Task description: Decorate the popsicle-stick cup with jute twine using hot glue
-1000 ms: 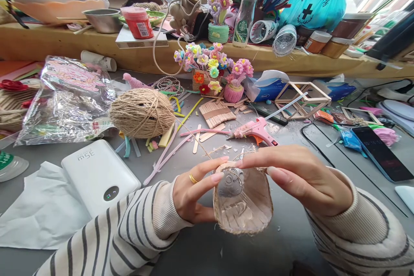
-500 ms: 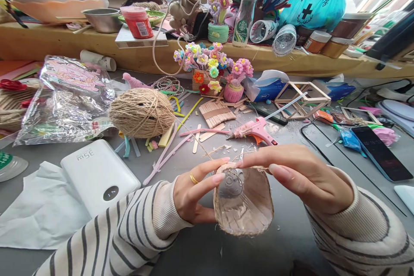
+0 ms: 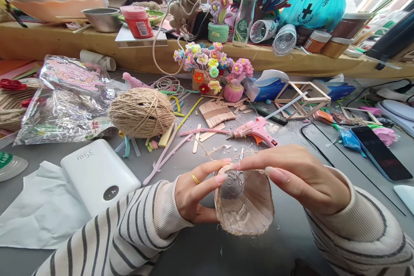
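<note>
A clear plastic cup (image 3: pixel 247 215) wrapped in twine lies tilted, its mouth towards me. My left hand (image 3: pixel 197 187) is closed on its left side, fingers on the upper rim and thumb underneath. My right hand (image 3: pixel 304 177) reaches over from the right, its index fingertip pressing twine at the rim beside my left fingers. My right thumb tip is at the rim's upper right corner. A thin strand runs back from the cup to the twine ball (image 3: pixel 140 113). Part of the rim is hidden under my fingers.
Behind the cup lie a pink glue gun (image 3: pixel 254 131), craft sticks (image 3: pixel 217 114) and scraps. A white power bank (image 3: pixel 100 177) is at left, a phone (image 3: pixel 381 153) at right. A wooden stick frame (image 3: pixel 302 99) and flower pots (image 3: pixel 233 92) stand farther back.
The cup has turned slightly and its left rim has shifted a little to the right. My right index finger and thumb have slid slightly left along the rim.
</note>
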A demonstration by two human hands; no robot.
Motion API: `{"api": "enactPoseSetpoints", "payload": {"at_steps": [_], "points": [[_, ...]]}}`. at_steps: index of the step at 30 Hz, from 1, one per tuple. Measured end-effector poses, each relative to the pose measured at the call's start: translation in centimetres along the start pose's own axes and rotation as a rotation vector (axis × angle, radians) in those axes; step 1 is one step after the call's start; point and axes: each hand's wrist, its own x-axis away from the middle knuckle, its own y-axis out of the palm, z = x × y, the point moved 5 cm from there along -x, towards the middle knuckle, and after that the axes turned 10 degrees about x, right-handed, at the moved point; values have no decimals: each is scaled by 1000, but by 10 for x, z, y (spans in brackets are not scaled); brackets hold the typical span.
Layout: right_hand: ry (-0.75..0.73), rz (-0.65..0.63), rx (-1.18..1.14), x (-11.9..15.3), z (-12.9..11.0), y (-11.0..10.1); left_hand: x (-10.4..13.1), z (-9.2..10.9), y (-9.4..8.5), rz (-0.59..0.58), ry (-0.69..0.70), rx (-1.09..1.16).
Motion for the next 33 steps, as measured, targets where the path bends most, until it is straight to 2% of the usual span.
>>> {"api": "enactPoseSetpoints", "payload": {"at_steps": [17, 23, 33], "points": [[23, 22, -14, 1, 3, 2, 2, 0, 1, -17, -18, -28], [61, 105, -1, -1, 3, -4, 3, -4, -3, 62, -50, -9], [81, 132, 6, 1, 8, -3, 7, -6, -5, 120, -81, 32]]}}
